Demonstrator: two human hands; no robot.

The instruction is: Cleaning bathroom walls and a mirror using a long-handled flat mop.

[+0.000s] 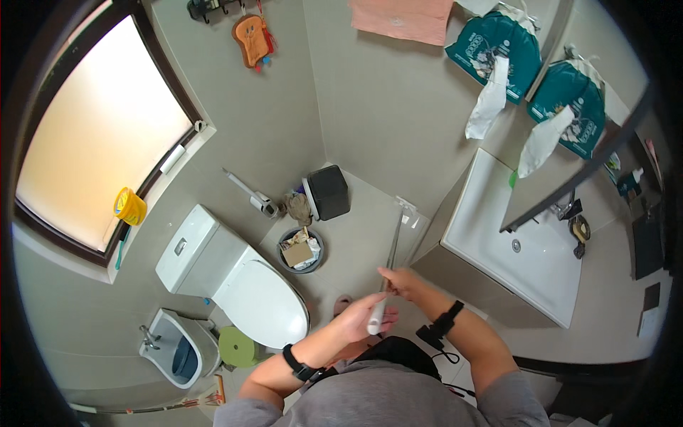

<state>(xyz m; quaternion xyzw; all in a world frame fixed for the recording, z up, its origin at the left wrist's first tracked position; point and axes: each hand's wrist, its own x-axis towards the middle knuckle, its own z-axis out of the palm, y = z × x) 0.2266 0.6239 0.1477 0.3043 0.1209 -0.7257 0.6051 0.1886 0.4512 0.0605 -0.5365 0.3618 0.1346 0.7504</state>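
Observation:
A long pole (pixel 393 249) with a grey shaft and a thick white end slants away from my body. Its far end meets a small white piece (pixel 406 207) low by the wall beside the vanity; whether this is a mop, brush or squeegee head I cannot tell. My right hand (pixel 400 283) is closed round the shaft. Nearer my body, my left hand (pixel 364 318) wraps loosely about the white handle, its thumb on top and its fingers partly behind it.
Left of the pole are a white toilet (pixel 267 302), a grey trash bin (pixel 318 265) with cardboard inside, and a black bin (pixel 330 192). A washbasin (pixel 477 235) on a cabinet stands at right. A green stool (pixel 238 346) sits beside a small sink (pixel 171 331).

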